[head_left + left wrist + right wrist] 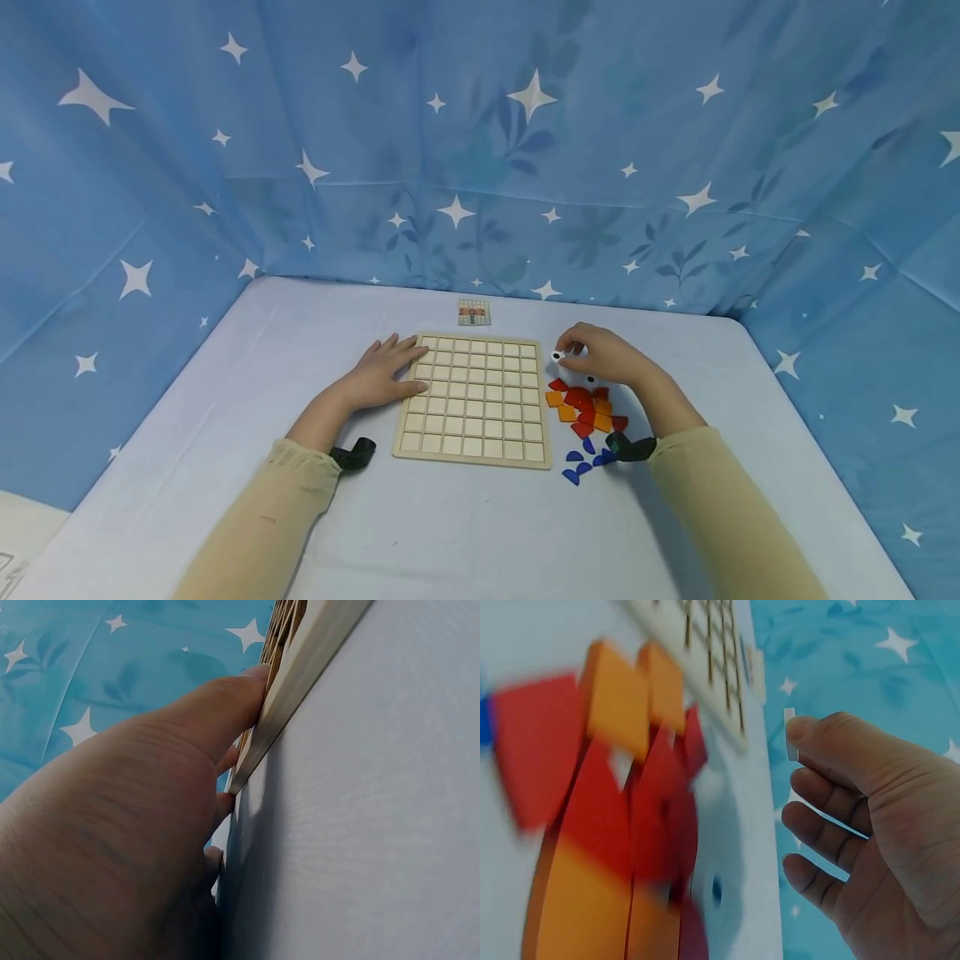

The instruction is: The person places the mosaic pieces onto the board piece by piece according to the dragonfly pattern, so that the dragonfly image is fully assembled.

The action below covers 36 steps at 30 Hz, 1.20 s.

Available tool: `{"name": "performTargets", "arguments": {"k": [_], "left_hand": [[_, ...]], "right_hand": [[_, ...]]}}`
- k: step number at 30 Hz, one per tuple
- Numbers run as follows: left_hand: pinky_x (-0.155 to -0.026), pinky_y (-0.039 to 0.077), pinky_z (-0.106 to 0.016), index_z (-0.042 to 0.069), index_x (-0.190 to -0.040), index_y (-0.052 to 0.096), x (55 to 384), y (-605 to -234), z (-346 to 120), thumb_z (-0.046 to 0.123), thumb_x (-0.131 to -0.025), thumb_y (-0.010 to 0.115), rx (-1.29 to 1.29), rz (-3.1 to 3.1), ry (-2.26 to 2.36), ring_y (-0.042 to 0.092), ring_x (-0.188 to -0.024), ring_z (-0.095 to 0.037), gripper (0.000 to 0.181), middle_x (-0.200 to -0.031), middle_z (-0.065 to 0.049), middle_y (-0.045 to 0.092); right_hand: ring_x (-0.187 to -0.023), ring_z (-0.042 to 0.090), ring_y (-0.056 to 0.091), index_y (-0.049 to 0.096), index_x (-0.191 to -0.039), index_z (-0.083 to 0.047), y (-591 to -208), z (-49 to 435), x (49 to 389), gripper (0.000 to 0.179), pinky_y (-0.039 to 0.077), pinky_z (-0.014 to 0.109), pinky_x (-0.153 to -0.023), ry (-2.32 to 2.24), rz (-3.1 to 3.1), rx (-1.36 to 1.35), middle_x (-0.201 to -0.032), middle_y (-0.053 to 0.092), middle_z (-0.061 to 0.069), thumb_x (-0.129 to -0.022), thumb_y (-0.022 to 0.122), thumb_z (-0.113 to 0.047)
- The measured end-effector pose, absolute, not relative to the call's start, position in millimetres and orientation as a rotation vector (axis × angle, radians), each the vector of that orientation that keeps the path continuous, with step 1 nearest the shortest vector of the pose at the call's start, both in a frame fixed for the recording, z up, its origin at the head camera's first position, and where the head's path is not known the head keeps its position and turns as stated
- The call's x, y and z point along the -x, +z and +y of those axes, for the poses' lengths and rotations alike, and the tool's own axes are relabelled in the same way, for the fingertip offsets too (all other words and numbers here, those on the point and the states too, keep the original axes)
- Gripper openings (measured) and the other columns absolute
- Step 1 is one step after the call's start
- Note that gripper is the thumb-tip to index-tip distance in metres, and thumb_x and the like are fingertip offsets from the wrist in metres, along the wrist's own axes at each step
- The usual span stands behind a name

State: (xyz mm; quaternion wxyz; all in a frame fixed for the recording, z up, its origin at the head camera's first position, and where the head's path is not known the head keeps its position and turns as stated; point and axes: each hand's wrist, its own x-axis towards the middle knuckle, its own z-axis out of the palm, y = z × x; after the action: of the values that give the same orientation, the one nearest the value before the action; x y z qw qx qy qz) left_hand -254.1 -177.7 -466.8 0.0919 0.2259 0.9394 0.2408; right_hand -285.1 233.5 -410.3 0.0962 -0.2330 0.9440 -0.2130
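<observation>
My left hand [378, 375] rests on the left edge of a wooden grid board [474, 407], fingers spread out straight. In the left wrist view its thumb [232, 694] lies over the board's raised rim [300, 675]. Beyond the board's right side, my right hand [607, 357] pinches a small white eye tile with a black dot [557, 357] between thumb and fingers. That tile shows edge-on, raised off the table, in the right wrist view [790, 735]. Another white eye tile [590, 380] lies on the table below this hand.
Red pieces [577, 396] and orange pieces [554, 399] lie in a loose pile right of the board. Several blue half-round pieces [572, 476] are nearer the front. Behind the board lies a small pattern card [474, 312]. A blue starry curtain [480, 167] borders the white table.
</observation>
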Motion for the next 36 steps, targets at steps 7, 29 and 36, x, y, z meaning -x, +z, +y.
{"name": "performTargets", "arguments": {"k": [7,29,36], "left_hand": [[-0.124,-0.003,-0.056,0.025,-0.156,0.032,254.4,-467.9,-178.7,0.058,-0.092,0.059,-0.658,2.789,0.707,0.003,-0.154,-0.037,0.077,-0.166,-0.007,0.019],[-0.124,-0.001,-0.057,0.024,-0.156,0.032,256.1,-468.7,-179.0,0.056,-0.093,0.059,-0.643,2.790,0.674,0.004,-0.154,-0.037,0.076,-0.166,-0.008,0.019],[-0.124,0.000,-0.058,0.023,-0.156,0.032,258.0,-468.5,-179.5,0.057,-0.093,0.059,-0.648,2.790,0.681,0.004,-0.154,-0.038,0.076,-0.166,-0.009,0.020]], "right_hand": [[-0.099,0.023,0.058,0.066,-0.113,-0.012,-405.8,195.8,290.8,0.023,0.053,0.039,-0.090,-0.717,2.729,0.815,-0.108,0.062,0.004,-0.093,0.070,-0.022],[-0.091,0.016,0.056,0.068,-0.110,-0.013,-436.2,97.9,302.2,0.021,0.051,0.035,-0.082,-0.796,2.666,0.912,-0.104,0.060,0.004,-0.093,0.070,-0.026],[-0.098,0.016,0.061,0.067,-0.110,-0.014,-440.2,86.4,300.1,0.023,0.053,0.036,-0.087,-0.740,2.723,0.800,-0.108,0.062,0.002,-0.093,0.071,-0.030]]}}
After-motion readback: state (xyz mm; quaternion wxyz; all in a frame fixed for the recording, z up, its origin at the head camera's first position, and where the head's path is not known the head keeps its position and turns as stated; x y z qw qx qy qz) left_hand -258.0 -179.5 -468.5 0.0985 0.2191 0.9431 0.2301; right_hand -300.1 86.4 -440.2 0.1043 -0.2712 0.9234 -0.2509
